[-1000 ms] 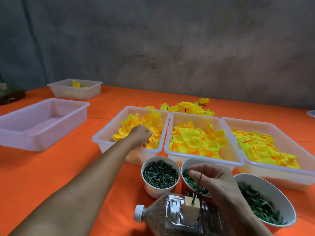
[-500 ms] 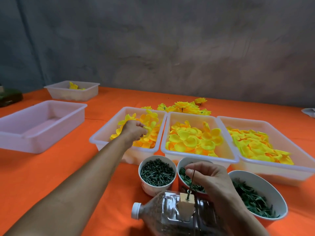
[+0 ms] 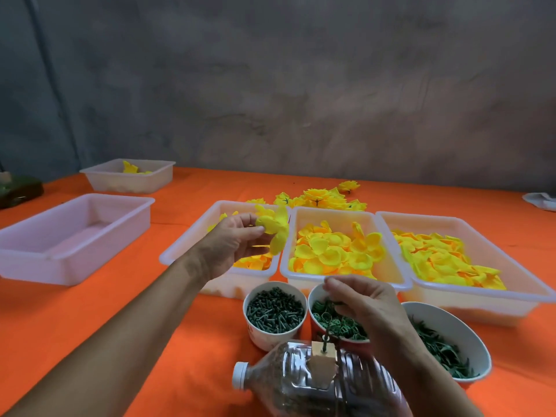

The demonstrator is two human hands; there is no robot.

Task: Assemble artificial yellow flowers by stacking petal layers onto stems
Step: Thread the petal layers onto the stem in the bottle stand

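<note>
Since a second ago my left hand [image 3: 231, 245] has come up out of the leftmost tray [image 3: 180, 251] with a petal layer [image 3: 275, 228] pinched between thumb and fingers. Head view: it hangs above that tray, near the tabletop's middle. Right hand [image 3: 367, 302] pinches the top of the stem [image 3: 326, 341], which stands near-upright in a wooden block [image 3: 322, 361] on the bottle [image 3: 301, 383] at the near edge. Stem lies below and right of the petal; left hand carries it over.

Bottle [image 3: 316, 386] cut off at bottom edge. Left tray [image 3: 186, 251] petals partly hidden behind left hand [image 3: 231, 245]. Dark object [image 3: 18, 191] far left indistinct.
</note>
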